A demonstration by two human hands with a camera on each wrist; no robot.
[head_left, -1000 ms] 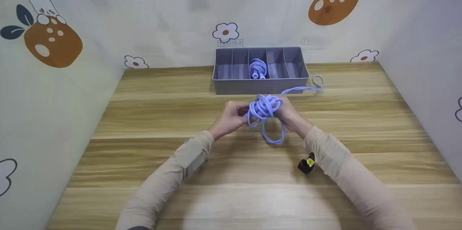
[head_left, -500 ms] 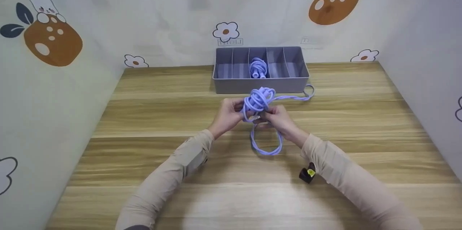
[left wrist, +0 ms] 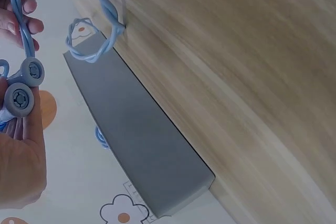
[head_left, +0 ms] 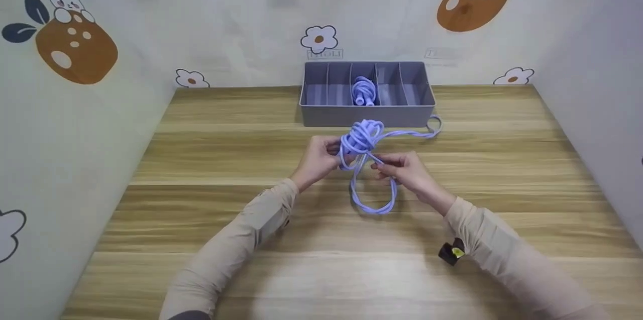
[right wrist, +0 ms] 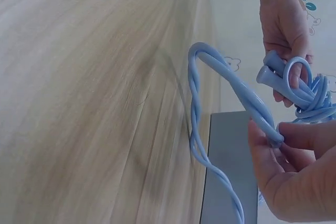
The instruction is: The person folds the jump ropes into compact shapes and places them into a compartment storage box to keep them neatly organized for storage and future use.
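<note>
A light-blue jump rope [head_left: 361,137] is wound into a bundle above the table, its two handles [left wrist: 21,99] side by side with their ends showing in the left wrist view. My left hand [head_left: 317,162] grips the bundle and handles from the left. With thumb and fingers, my right hand [head_left: 413,175] pinches a twisted length of the rope [right wrist: 244,93] just right of the bundle. Below hangs a loose loop [head_left: 374,209], and a twisted tail [head_left: 409,133] runs off to the right. The left palm is partly hidden by the coils in the head view.
At the back of the wooden table [head_left: 241,219] stands a grey divided box [head_left: 369,116], close behind the bundle. Its middle compartment holds another coiled light-blue jump rope [head_left: 363,91]. Patterned walls [head_left: 261,23] enclose the back and sides. A black wrist mount [head_left: 451,252] hangs under the right sleeve.
My right hand has come from the bundle's right side down to the rope, then moved right while pinching it. The bundle shifted slightly left and away, and the lower loop grew. The head view tilted slightly.
</note>
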